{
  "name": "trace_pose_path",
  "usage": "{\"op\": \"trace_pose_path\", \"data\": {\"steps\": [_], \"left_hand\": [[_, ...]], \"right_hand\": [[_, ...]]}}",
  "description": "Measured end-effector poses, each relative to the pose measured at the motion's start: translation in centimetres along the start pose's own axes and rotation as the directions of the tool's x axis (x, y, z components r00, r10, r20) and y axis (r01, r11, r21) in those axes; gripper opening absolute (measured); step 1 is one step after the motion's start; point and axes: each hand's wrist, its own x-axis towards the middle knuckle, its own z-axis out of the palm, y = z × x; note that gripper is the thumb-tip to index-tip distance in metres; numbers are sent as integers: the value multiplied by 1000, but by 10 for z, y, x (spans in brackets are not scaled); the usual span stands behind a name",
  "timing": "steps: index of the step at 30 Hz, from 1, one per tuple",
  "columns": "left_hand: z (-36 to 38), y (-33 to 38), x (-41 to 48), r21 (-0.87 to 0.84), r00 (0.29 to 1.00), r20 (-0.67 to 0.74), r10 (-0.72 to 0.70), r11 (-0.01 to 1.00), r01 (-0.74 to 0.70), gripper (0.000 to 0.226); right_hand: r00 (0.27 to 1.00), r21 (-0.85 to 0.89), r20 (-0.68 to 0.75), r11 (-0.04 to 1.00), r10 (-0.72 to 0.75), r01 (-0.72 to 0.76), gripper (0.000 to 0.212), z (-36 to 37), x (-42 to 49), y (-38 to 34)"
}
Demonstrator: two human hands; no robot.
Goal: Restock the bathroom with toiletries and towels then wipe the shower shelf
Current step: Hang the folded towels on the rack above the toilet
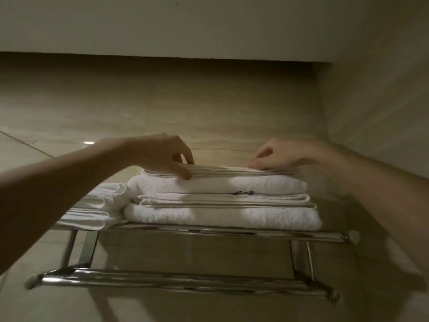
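Observation:
A stack of folded white towels (220, 201) lies on a chrome wall rack (232, 232) above eye level. On top of the stack is a thin folded towel (220, 171). My left hand (162, 154) pinches that top towel's left end between thumb and fingers. At the towel's right end, my right hand (276, 154) has its fingertips on the cloth with the fingers curled; whether it pinches the cloth is not clear. A second, smaller pile of white folded cloths (97, 205) sits to the left on the same rack.
A chrome hanging bar (174, 281) runs below the rack shelf. Beige tiled wall stands behind, a white wall closes in on the right, and a low white ceiling overhang hangs just above the stack.

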Motion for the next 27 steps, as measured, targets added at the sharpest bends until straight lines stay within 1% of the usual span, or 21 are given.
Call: {"op": "trace_pose_path", "data": {"steps": [2, 4, 5, 7, 8, 11, 12, 13, 15, 16, 17, 18, 19, 21, 22, 23, 25, 27], "left_hand": [[-1, 4, -2, 159, 998, -21, 61, 986, -57, 32], [3, 6, -4, 328, 996, -9, 94, 941, -85, 40], [4, 5, -5, 408, 995, -5, 103, 908, -92, 42], [7, 7, -8, 518, 995, -1, 102, 851, -87, 40], [8, 7, -8, 553, 996, -5, 90, 830, -72, 36], [11, 8, -12, 598, 999, -36, 2, 801, 20, 22], [13, 8, -13, 587, 998, -54, -20, 808, 48, 20], [15, 8, -15, 576, 997, -74, -34, 814, 70, 19], [18, 6, -18, 560, 993, -111, -41, 823, 97, 17], [20, 5, -19, 557, 991, -126, -44, 823, 107, 17], [22, 4, -21, 554, 989, -138, -50, 824, 119, 17], [23, 3, -22, 544, 987, -154, -55, 829, 131, 18], [24, 2, -24, 529, 984, -168, -62, 836, 143, 18], [27, -1, -27, 493, 979, -186, -79, 855, 163, 19], [28, -3, -28, 466, 980, -180, -87, 870, 163, 19], [29, -5, -28, 429, 981, -166, -97, 889, 160, 19], [28, -7, -32, 313, 986, -111, -125, 937, 154, 21], [26, -5, -36, 202, 989, -50, -137, 969, 144, 28]], "right_hand": [[997, -22, 11, 996, -81, 82, 42, -2, -9, 5], [997, -18, 5, 997, -75, 75, 32, -3, -15, 9], [998, -50, -11, 997, -63, 62, 33, -1, -16, 10], [997, -134, -64, 990, -45, 36, 37, 5, -13, 12], [997, -174, -70, 984, -40, 27, 40, 7, -10, 12], [998, -302, -56, 953, -31, 13, 56, 8, -7, 5], [998, -334, -56, 942, -37, 16, 57, 7, -6, 3], [998, -360, -53, 933, -41, 19, 51, 7, -6, 0], [992, -451, -103, 892, -72, 18, 23, 14, -11, -5], [982, -537, -157, 843, -107, 6, 9, 18, -15, -7], [964, -620, -212, 784, -157, -9, 8, 22, -18, -8], [943, -679, -255, 734, -213, -18, 11, 25, -22, -9], [923, -716, -283, 698, -262, -22, 13, 28, -24, -9], [894, -754, -301, 657, -331, -10, 14, 30, -26, -6], [894, -753, -291, 658, -341, 5, 13, 29, -26, -3], [904, -727, -275, 686, -327, 27, 10, 28, -28, 0], [945, -614, -219, 787, -243, 60, 10, 26, -30, 7], [964, -444, -193, 893, -180, 78, 18, 24, -32, 10]]}}
